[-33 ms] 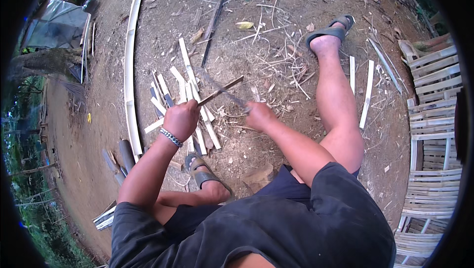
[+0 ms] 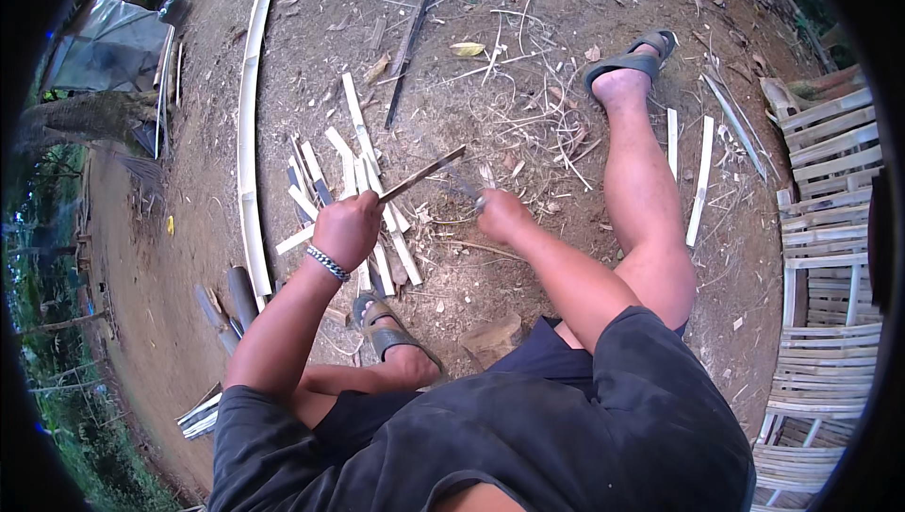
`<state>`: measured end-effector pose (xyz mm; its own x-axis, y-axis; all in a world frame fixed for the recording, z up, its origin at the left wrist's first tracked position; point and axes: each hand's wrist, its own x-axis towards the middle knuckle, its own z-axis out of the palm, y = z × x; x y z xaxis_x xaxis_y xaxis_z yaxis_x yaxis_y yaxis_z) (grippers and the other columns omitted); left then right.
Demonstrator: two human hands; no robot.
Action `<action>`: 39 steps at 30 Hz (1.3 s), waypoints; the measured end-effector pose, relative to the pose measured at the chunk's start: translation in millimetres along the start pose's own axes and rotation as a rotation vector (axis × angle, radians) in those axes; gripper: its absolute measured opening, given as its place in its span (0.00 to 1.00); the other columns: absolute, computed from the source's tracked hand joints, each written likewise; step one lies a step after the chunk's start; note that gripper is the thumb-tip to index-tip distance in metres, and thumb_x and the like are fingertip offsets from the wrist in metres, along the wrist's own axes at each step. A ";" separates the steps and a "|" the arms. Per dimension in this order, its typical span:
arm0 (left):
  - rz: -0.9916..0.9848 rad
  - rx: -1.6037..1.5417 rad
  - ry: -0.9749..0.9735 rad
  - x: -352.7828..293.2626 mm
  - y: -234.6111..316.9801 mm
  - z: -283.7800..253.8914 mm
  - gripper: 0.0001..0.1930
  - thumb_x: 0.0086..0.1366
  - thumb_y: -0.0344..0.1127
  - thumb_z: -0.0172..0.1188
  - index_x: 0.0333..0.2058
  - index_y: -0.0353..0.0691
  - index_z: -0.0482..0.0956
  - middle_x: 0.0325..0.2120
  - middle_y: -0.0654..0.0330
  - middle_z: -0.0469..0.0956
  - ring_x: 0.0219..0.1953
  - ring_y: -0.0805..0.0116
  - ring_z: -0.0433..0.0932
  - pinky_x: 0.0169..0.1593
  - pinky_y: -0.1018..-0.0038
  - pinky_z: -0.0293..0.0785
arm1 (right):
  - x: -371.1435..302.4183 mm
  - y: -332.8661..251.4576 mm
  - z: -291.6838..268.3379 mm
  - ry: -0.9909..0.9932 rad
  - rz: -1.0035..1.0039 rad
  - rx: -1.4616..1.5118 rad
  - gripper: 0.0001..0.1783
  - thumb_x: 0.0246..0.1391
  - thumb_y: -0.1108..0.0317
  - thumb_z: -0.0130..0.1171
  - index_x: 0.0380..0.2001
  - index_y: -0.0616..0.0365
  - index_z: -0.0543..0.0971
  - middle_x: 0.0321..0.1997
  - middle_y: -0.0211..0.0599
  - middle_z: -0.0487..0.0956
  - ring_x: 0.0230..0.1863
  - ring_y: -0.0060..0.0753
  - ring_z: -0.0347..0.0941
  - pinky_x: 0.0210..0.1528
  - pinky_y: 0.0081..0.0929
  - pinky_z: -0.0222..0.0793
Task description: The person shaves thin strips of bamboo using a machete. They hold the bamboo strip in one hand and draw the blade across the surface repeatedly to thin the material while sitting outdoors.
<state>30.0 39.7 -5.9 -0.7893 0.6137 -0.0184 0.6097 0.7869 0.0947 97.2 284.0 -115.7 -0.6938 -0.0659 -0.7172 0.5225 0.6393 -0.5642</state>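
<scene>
My left hand (image 2: 347, 229), with a braided bracelet at its wrist, is closed around a narrow brown bamboo strip (image 2: 422, 173) that points up and to the right. My right hand (image 2: 504, 217) is closed on the handle of a knife; most of that handle is hidden in the fist. The knife blade (image 2: 460, 180) is smeared by motion and lies close to the strip, up and left of my right fist. Whether blade and strip touch, I cannot tell. Below and beside my left hand lies a loose pile of pale split bamboo pieces (image 2: 362, 149).
A long split bamboo length (image 2: 248, 135) lies on the left, and a dark thin strip (image 2: 415, 41) farther ahead. Curled shavings (image 2: 556, 116) litter the dirt. Two pale strips (image 2: 700, 182) lie beside my right leg. A slatted bamboo bench (image 2: 830, 229) stands at the right; a wood block (image 2: 492, 340) sits between my legs.
My right hand has shifted slightly right and up with the knife, whose blade is now more blurred. My left hand and the bamboo strip have barely moved.
</scene>
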 end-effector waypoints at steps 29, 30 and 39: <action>-0.026 0.009 -0.035 -2.8 -15.4 -0.1 0.09 0.66 0.37 0.61 0.29 0.40 0.77 0.24 0.52 0.80 0.27 0.49 0.80 0.31 0.58 0.77 | 51.8 50.6 -1.6 0.115 0.027 -0.104 0.16 0.53 0.70 0.57 0.47 0.58 0.80 0.44 0.53 0.82 0.45 0.52 0.80 0.50 0.40 0.75; -0.022 0.065 -0.047 -8.7 -20.5 -3.5 0.07 0.65 0.37 0.61 0.30 0.41 0.79 0.25 0.55 0.80 0.27 0.53 0.81 0.31 0.60 0.77 | 27.6 20.2 -5.7 0.066 0.058 0.002 0.20 0.54 0.71 0.56 0.51 0.57 0.77 0.45 0.51 0.81 0.45 0.50 0.80 0.49 0.40 0.76; 0.192 0.150 0.012 -6.3 -13.0 2.1 0.02 0.64 0.34 0.61 0.33 0.44 0.79 0.21 0.59 0.76 0.24 0.59 0.79 0.27 0.64 0.75 | 41.5 49.8 -8.9 0.098 -0.068 -0.052 0.18 0.53 0.73 0.55 0.49 0.60 0.77 0.45 0.53 0.81 0.46 0.53 0.80 0.50 0.43 0.76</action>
<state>27.2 25.7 -9.2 -0.6582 0.7529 -0.0028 0.7519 0.6571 -0.0538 90.0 319.9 -169.8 -0.7731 -0.0364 -0.6332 0.4484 0.6747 -0.5863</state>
